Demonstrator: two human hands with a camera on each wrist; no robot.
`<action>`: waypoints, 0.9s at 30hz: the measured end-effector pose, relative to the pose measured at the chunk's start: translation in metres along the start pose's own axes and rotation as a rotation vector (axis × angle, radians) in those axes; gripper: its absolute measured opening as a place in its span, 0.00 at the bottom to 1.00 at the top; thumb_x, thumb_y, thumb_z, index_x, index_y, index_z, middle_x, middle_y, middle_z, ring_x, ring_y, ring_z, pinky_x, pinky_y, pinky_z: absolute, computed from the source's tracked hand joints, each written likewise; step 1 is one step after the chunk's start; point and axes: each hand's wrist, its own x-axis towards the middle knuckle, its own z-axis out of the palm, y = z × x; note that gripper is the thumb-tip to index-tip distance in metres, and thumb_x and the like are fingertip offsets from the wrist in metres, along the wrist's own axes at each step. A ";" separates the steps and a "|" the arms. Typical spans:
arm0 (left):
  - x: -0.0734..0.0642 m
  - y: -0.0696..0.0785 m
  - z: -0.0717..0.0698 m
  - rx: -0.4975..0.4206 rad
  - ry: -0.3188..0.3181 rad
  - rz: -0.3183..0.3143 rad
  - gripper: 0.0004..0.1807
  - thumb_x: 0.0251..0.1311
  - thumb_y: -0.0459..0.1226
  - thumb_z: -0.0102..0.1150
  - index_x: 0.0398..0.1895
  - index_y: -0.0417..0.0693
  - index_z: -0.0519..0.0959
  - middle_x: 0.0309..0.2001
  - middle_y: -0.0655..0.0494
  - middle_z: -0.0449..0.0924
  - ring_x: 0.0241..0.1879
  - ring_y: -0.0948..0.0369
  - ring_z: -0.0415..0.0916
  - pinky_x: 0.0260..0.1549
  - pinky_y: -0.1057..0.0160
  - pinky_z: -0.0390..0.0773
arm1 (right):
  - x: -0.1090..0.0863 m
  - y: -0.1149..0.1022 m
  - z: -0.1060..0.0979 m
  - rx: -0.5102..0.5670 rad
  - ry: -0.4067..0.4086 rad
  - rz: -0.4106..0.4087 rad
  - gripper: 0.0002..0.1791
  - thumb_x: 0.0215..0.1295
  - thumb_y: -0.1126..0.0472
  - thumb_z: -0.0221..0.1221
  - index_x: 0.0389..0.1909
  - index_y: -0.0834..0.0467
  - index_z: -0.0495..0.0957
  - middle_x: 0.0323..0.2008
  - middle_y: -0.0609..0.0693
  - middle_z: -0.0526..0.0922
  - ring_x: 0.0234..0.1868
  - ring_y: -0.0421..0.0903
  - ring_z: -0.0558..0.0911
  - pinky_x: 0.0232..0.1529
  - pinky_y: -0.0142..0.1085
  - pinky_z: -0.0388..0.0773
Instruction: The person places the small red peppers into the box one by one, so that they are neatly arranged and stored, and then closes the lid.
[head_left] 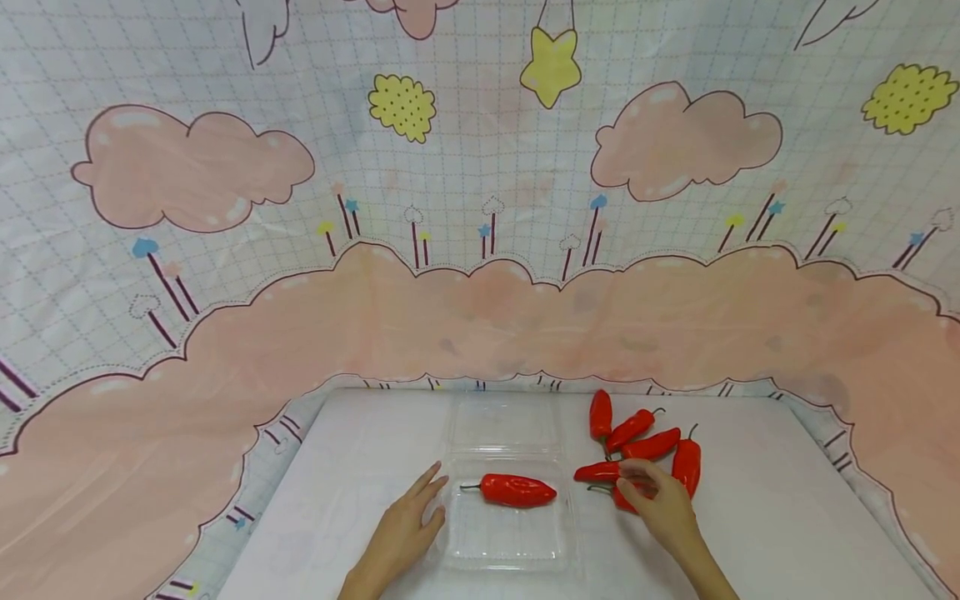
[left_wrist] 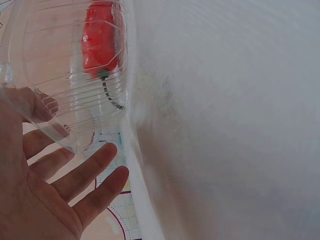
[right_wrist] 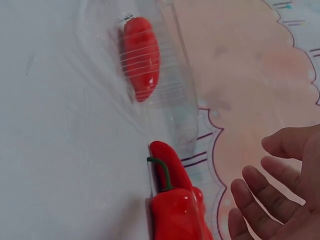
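Observation:
A red chili pepper point(head_left: 517, 491) lies crosswise in a clear plastic container point(head_left: 506, 537), its stem toward the left. At the container's left side is my left hand point(head_left: 405, 521), fingers spread and relaxed; in the left wrist view the fingers point(left_wrist: 82, 180) are beside the clear wall and hold nothing. Over the pile on the right hovers my right hand point(head_left: 663, 508), fingers loosely bent. Two red peppers are nearest to it: one point(head_left: 596, 472) by the fingertips and one point(head_left: 624, 500) partly hidden below the hand. In the right wrist view its fingers stand apart from the green-stemmed pepper point(right_wrist: 175, 215).
The container's clear lid point(head_left: 504, 421) lies folded back behind it. Several more red peppers point(head_left: 651, 444) lie at the back right, one point(head_left: 686, 467) just right of my right hand. The white tabletop point(head_left: 337, 467) ends at a patterned cloth point(head_left: 450, 325) behind.

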 end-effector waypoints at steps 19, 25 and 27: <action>0.000 0.002 0.000 -0.006 -0.006 -0.018 0.24 0.61 0.38 0.59 0.62 0.50 0.77 0.71 0.59 0.68 0.60 0.52 0.77 0.55 0.47 0.79 | 0.003 0.027 -0.010 -0.096 -0.048 0.064 0.24 0.63 0.55 0.63 0.59 0.58 0.76 0.57 0.59 0.80 0.60 0.58 0.75 0.58 0.57 0.77; 0.000 0.001 0.001 0.000 0.004 -0.009 0.24 0.61 0.38 0.60 0.62 0.50 0.77 0.71 0.59 0.68 0.59 0.52 0.78 0.54 0.47 0.79 | 0.003 0.031 -0.009 -0.130 -0.068 0.066 0.25 0.62 0.54 0.64 0.58 0.59 0.77 0.57 0.62 0.79 0.59 0.60 0.75 0.59 0.60 0.74; 0.000 0.001 0.001 -0.002 0.006 -0.007 0.24 0.61 0.37 0.60 0.62 0.50 0.77 0.71 0.59 0.68 0.59 0.52 0.78 0.54 0.48 0.79 | 0.003 0.032 -0.008 -0.139 -0.068 0.061 0.24 0.61 0.55 0.65 0.58 0.59 0.77 0.57 0.62 0.79 0.59 0.60 0.75 0.58 0.60 0.75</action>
